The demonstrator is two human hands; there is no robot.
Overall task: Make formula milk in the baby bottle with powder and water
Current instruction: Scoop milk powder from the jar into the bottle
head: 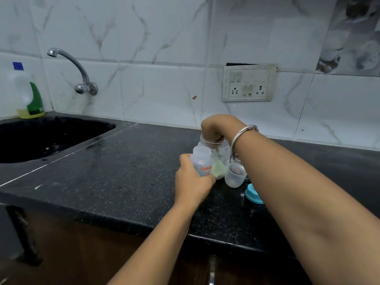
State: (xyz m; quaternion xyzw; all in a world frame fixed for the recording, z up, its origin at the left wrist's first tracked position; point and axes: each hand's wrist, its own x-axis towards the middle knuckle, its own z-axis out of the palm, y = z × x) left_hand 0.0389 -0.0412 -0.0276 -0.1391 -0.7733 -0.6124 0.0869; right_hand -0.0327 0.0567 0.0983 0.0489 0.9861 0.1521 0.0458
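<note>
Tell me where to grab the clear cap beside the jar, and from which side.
Pinch the clear cap across its wide upper rim, from above and the front. It seems to stand mouth up on a narrower base, the jar close on its left and the right forearm crossing its right side.

We log a black speckled counter (127,182) with a dark sink (98,130) sunk into its left end and a pale seam (67,155) running across the top beside it. A dish soap bottle (28,95) stands at the back left corner, behind the sink. Right of centre a clear jar (223,153) stands upright, pale powder in the bottom. A baby bottle (202,161) is just front-left of it, base hidden, so we can't tell if it rests on the counter. A clear cap (235,175) sits just right of the jar, with a blue ring (254,193) near it, closer to the front edge. A white speck (38,187) lies front left.
</note>
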